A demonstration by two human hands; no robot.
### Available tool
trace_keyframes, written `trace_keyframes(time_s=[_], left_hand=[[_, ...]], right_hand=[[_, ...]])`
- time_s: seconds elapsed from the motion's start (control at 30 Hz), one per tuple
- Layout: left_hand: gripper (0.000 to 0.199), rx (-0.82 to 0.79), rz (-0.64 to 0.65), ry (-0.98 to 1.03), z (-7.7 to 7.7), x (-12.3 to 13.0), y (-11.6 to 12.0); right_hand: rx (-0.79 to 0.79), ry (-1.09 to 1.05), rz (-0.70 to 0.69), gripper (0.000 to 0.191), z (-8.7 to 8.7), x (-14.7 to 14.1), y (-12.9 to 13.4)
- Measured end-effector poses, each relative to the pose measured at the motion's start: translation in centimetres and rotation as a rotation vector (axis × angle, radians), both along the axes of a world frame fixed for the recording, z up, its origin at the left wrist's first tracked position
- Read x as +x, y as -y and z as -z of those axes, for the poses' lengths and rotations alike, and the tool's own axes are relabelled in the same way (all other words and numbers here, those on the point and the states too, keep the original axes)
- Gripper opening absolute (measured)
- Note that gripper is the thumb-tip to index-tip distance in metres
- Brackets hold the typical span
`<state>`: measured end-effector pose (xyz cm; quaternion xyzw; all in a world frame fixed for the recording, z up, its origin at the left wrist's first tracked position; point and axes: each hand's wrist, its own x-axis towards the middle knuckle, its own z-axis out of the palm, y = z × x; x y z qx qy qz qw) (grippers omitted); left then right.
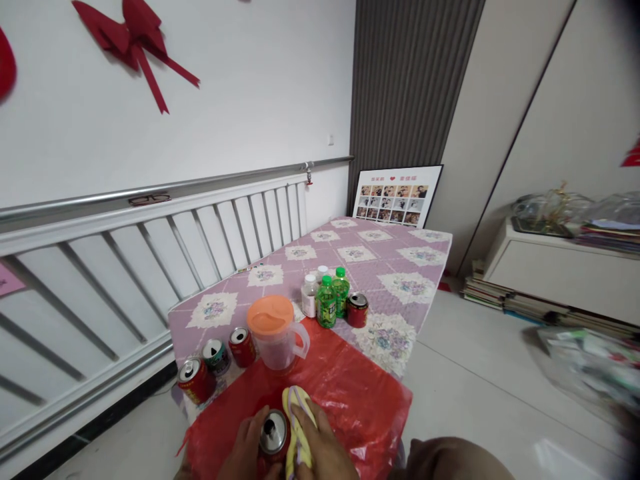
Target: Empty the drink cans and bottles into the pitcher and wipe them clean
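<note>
Near the table's front edge, my left hand (246,448) is wrapped round the left side of an upright opened red can (275,433). On the can's right side, my right hand (323,443) grips a folded yellow cloth with pale purple stripes (295,400), which lies against the can. Both hands are over a red plastic sheet (350,380) spread on the table. Just beyond them stands a clear pitcher (275,350) with an orange lid and a handle on its right.
Left of the pitcher stand two red cans (242,347) (197,381) and a green can (216,357). Behind are green-capped bottles (327,303), white-capped bottles (309,297) and another red can (357,310). A white radiator (200,247) borders the flowered tablecloth (355,254).
</note>
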<state>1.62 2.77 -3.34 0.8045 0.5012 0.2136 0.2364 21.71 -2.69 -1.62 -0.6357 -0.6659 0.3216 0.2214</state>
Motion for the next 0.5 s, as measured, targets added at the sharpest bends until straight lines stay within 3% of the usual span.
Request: trace_keyframes(time_s=[0.2, 0.33, 0.5], left_hand=[[0.062, 0.075, -0.061, 0.039, -1.2, 1.1, 0.7], [0.060, 0.141, -0.092, 0.102, 0.3, 1.0, 0.7], [0.062, 0.112, -0.109, 0.140, 1.6, 1.0, 0.7]], right_hand=[[-0.100, 0.048, 0.017, 0.091, -0.2, -0.3, -0.2], [-0.129, 0.086, 0.024, 0.090, 0.1, -0.6, -0.2], [-0.084, 0.039, 0.001, 0.089, 1.0, -0.2, 0.0]])
